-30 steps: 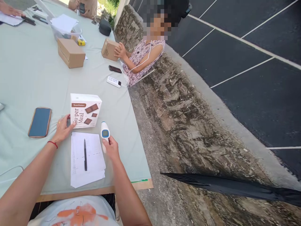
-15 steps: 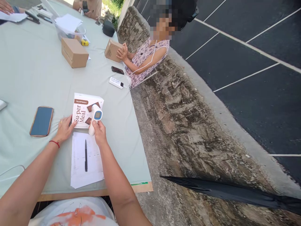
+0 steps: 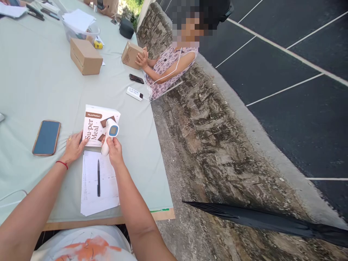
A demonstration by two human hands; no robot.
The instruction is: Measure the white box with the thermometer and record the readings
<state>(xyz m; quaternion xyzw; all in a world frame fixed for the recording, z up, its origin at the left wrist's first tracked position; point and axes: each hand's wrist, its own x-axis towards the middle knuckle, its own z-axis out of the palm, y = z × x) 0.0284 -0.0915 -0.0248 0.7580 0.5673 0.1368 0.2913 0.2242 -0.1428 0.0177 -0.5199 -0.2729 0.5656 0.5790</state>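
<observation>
My right hand (image 3: 115,149) is wrapped round the handle of a white infrared thermometer (image 3: 107,145), its blue-rimmed screen facing me, over the lower right of a white "Su-per Meal" box (image 3: 93,125). At the box's lower left edge my left hand (image 3: 74,145) grips it, thumb on the printed face and the other fingers along the side. Brown bars are pictured on the box, partly covered by the thermometer. Just below the box are printed sheets of paper (image 3: 89,195) with a black pen (image 3: 98,177) lying on them.
A smartphone (image 3: 46,137) lies left of my left hand. Farther off are a cardboard box (image 3: 87,58), a plastic basket (image 3: 66,32) with papers, a black phone (image 3: 136,78) and a white device (image 3: 134,93). Across the table corner, a seated person holds another cardboard box (image 3: 132,55).
The thermometer's handle has swung slightly left and its head a little right over the box. Both hands keep their holds, and the whole view has shifted slightly.
</observation>
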